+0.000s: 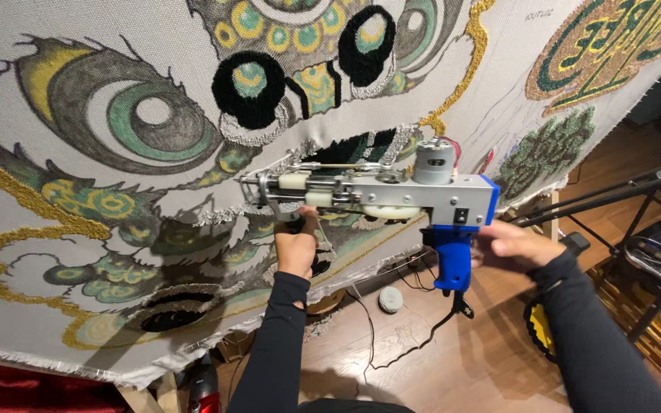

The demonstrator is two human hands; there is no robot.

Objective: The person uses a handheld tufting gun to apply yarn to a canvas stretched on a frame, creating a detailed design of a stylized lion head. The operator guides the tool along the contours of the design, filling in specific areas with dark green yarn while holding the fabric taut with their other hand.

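Against the tufting cloth (78,252), the left hand (297,248) clenches the tufting gun's (392,191) front grip; the right hand (510,246) grasps its blue handle (450,256).

Matt grey metal tufting gun (376,191) with glossy blue plastic grip; behind it rough woven cloth (55,252), fuzzy yarn pile; below, smooth wood floor (437,359).

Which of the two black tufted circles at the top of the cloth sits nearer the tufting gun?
The left black circle, the lower one with a green centre, sits nearer the tufting gun; the right black circle sits higher.
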